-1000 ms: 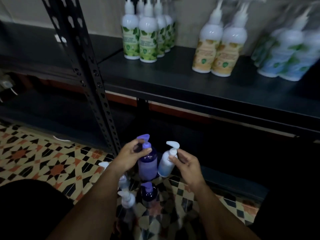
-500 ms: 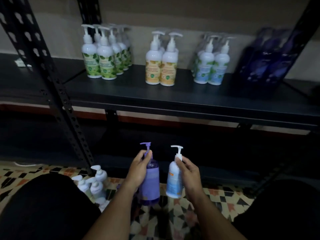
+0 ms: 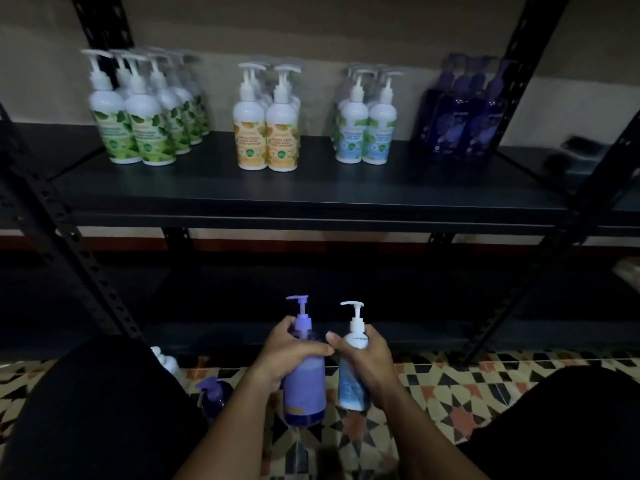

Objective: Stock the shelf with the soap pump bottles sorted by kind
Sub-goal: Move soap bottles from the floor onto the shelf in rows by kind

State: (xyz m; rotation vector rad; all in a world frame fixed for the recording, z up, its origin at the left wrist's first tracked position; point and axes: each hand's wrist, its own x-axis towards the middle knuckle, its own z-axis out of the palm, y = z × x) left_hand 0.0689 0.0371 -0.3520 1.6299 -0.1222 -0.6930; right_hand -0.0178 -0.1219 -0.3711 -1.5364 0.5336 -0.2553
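My left hand [image 3: 289,355] grips a purple pump bottle [image 3: 304,393] around its shoulder, held upright above the tiled floor. My right hand [image 3: 370,362] grips a white bottle with a blue label [image 3: 350,386] beside it. On the black shelf [image 3: 311,192] stand four groups: green-label bottles [image 3: 145,112] at the left, orange-label bottles [image 3: 266,123], blue-label bottles [image 3: 367,123], and dark purple bottles [image 3: 464,112] at the right.
Another purple pump bottle [image 3: 214,396] and a white pump top [image 3: 166,362] sit on the patterned floor [image 3: 433,393] by my left knee. Perforated black uprights [image 3: 65,233] frame the shelf. A lower shelf [image 3: 346,299] lies in shadow. A dark object [image 3: 581,154] rests at the shelf's far right.
Both hands have lifted the two bottles off the floor and now hold them lower on their bodies. My view has tilted up, showing the whole shelf row.
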